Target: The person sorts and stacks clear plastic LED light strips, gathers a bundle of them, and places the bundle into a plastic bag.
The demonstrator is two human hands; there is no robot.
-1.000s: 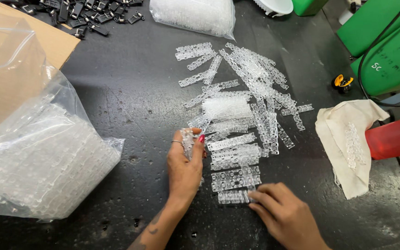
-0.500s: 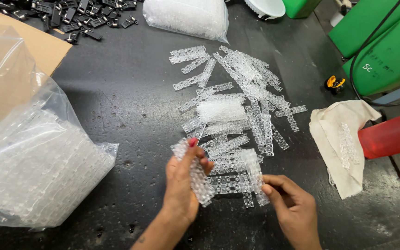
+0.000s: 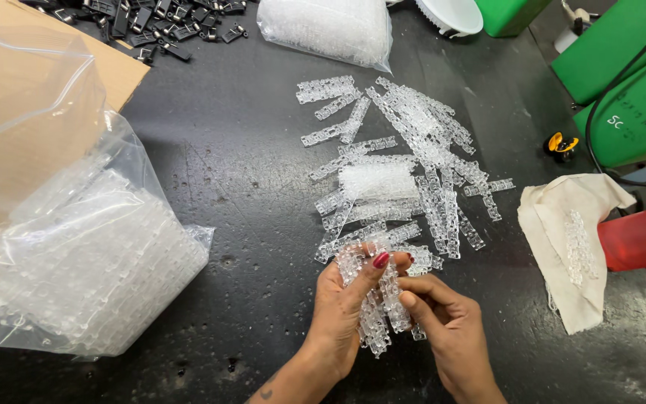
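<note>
Both hands — left hand (image 3: pixel 342 310), right hand (image 3: pixel 443 329) — clasp a loose bundle of clear plastic clip strips (image 3: pixel 374 299) just above the dark bench (image 3: pixel 226 187); unsecured lower ends could slip free, scattering into the spread pile of strips (image 3: pixel 405 172) beyond.

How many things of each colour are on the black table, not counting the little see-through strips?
Green bins: 2
Red cylinder: 1
White bowl: 1
Cream cloth: 1
Clear bags: 2
Brown cardboard box: 1
Yellow and black small object: 1
Total: 9
</note>
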